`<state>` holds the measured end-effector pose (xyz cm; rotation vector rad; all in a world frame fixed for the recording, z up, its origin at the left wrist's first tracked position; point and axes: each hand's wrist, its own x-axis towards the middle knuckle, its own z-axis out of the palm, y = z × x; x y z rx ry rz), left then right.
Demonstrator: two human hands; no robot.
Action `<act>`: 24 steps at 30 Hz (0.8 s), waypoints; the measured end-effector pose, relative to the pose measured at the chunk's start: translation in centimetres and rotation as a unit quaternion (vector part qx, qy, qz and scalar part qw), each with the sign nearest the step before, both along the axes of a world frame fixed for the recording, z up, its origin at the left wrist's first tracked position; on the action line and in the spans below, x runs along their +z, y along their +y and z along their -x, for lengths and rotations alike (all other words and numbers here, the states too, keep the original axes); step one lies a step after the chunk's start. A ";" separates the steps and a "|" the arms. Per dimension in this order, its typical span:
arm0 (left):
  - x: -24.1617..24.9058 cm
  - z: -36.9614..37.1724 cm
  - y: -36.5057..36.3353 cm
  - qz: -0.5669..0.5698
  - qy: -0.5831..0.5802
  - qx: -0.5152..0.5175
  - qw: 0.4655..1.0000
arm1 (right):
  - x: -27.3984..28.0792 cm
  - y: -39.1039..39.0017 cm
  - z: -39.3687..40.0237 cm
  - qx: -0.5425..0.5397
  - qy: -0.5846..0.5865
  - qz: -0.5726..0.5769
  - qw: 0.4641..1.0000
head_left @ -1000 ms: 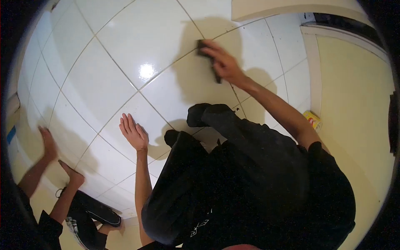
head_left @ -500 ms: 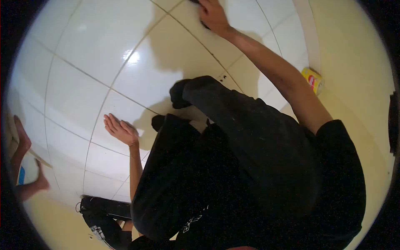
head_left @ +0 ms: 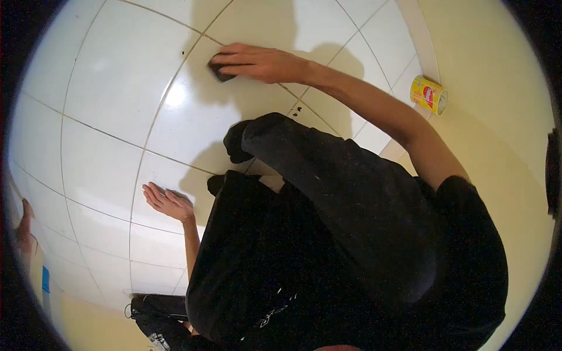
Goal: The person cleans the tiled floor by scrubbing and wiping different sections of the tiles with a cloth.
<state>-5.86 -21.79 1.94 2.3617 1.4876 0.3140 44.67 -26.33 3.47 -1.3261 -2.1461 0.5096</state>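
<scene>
Your right hand (head_left: 257,63) grips a black handheld tool (head_left: 221,69); press evenly on the white tiles (head_left: 105,175), your left hand (head_left: 168,202) resting empty

I see a white tiled floor (head_left: 102,152); small black scraps (head_left: 298,110) lie near a grout crossing (head_left: 300,98), a dark speck (head_left: 182,53) farther left, a yellow can (head_left: 429,95) by the wall's base (head_left: 418,35).

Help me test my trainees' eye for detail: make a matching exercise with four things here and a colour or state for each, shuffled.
Things
1. right hand
2. left hand
3. container by the wall
4. floor

Descriptions
A. yellow with red
B. gripping a dark object
C. white and tiled
D. nothing visible in its grasp

Pairs: 1-B, 2-D, 3-A, 4-C
</scene>
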 end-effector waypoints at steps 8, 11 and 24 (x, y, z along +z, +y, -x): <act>-0.2 -0.1 0.0 -0.018 0.010 -0.008 1.000 | -2.1 -15.6 -14.9 -0.569 -0.066 -0.003 0.820; 0.1 -0.1 -0.1 -0.012 0.014 -0.008 1.000 | -5.1 -16.6 -17.6 -0.710 -0.070 0.023 0.701; 0.3 -0.6 0.0 -0.032 0.010 -0.022 0.999 | -2.7 -10.2 -9.8 -0.377 -0.071 0.026 0.923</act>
